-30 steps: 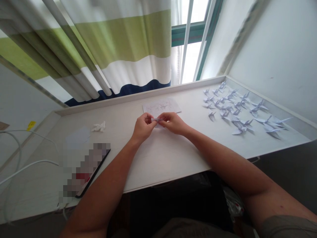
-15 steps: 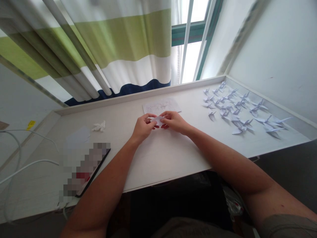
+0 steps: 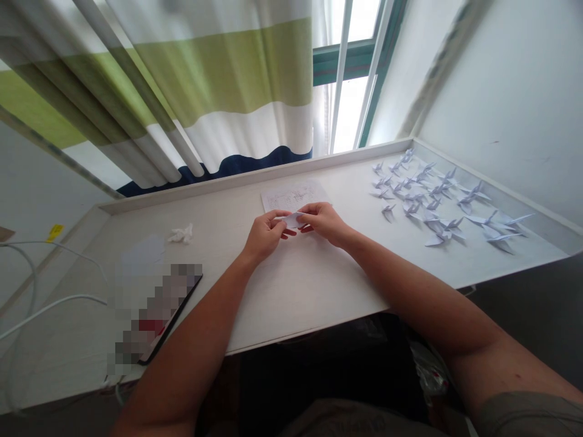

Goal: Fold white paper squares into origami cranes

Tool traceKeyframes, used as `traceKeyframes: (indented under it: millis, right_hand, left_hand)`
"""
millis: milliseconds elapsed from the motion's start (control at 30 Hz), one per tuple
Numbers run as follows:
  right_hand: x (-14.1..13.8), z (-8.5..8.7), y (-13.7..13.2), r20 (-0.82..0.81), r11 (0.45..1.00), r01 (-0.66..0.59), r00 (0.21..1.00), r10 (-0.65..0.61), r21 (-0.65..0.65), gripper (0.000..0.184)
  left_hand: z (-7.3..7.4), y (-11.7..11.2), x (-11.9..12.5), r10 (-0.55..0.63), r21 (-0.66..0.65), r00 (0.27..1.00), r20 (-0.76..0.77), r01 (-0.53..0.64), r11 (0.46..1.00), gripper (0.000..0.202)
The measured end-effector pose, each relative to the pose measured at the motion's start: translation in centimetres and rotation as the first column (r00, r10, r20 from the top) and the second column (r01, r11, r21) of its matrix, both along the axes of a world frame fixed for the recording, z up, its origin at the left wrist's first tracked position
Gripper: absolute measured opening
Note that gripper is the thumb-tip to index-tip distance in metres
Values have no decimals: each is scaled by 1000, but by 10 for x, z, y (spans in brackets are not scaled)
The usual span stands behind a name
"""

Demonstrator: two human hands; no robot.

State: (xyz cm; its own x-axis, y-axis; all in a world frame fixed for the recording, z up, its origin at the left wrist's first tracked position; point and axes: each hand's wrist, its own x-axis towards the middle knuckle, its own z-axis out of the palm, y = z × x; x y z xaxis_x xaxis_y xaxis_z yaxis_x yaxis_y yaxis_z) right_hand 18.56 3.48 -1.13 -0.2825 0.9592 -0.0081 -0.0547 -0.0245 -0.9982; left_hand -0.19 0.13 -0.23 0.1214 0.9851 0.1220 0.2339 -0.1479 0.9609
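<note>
A small folded piece of white paper (image 3: 293, 220) is held up over the table between my two hands. My left hand (image 3: 266, 233) pinches its left end between thumb and fingers. At the right end, my right hand (image 3: 321, 220) grips it the same way. Fingers cover both ends of the paper, so its full shape is hidden. Just behind my hands lies a printed or written sheet (image 3: 291, 195). Several white folded paper cranes (image 3: 416, 197) stand in loose rows at the right of the table.
The white table (image 3: 273, 303) has a raised rim at the back. On the left are a crumpled white tissue (image 3: 181, 234), white paper sheets (image 3: 143, 252), a dark-edged device (image 3: 170, 318) with a blurred screen, and white cables (image 3: 54, 309). A striped curtain (image 3: 218, 79) hangs behind.
My hands have drawn slightly apart, and more of the folded paper shows between them. My right fingers have shifted on its right end. The view has moved a little.
</note>
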Motion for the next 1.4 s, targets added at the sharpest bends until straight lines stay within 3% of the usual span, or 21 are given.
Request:
traceKeyframes:
  millis: [100,267,400,733,867,933,1000,1133,1400]
  right_hand:
    - [2,1,1,3,999,-7,1000,8,-31,2]
    - [9,5,3,-16,998,-41,999,40,-43,6]
    - [12,6,5,-14,996,-65,998,65,-58,7]
    - [14,6,9,-44,998,-6,999,3,-68,14]
    - [12,4,8,-23,998,0,1000,-2,-64,11]
    - [9,2,6,-11,999,-38,999,37,-33,7]
    - [5,1,3,2,995,-100,995,100,24,7]
    - [3,0,1,39,990,-117,993,114,75,9]
    - [5,3,3,126,997,-42,991,32,72,14]
  left_hand:
    - [-1,0,-2,28,187,992,-126,-4,982,32]
    - [0,0,-7,8,479,951,-309,148,865,23]
    - [0,2,-13,9,517,937,-350,185,835,9]
    - [-1,4,-17,55,515,954,-293,109,850,16]
    - [2,2,-14,47,408,974,-223,49,912,17]
    - [1,3,-10,37,274,993,-111,-5,962,26]
    - [-1,4,-7,-24,101,1000,-15,25,995,40]
    - [-5,5,-5,-170,-114,984,60,176,978,57]
    - [-5,3,-7,-227,-180,961,159,255,950,56]
